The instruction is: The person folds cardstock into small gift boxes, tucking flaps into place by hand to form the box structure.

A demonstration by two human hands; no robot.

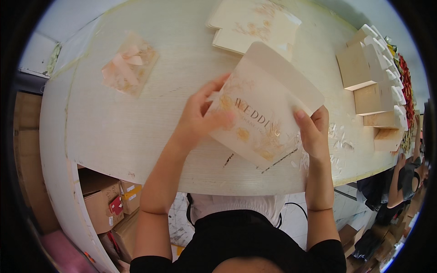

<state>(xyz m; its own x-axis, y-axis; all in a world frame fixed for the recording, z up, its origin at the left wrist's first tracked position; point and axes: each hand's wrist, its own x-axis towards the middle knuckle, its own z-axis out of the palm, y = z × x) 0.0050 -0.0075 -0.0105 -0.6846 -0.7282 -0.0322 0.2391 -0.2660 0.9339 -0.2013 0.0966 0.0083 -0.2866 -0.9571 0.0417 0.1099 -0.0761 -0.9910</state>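
Observation:
A cream paper gift box (259,119) with a floral print and writing on its front is held tilted above the table, its plain flap up at the far end. My left hand (205,116) grips its left edge, thumb over the printed face and blurred. On the box's right edge is my right hand (312,133), its thumb on the front near the flap fold and its fingers behind. Just beyond the box lies a stack of flat printed card blanks (254,25). The box's back and inside are hidden from me.
Pink ribbons (126,66) lie on a floral printed piece at the left. Rows of folded paper boxes (356,66) stand at the right, with white scraps (341,138) nearer me. Cardboard boxes (104,206) sit under the table (164,112). Another person (404,181) is at far right.

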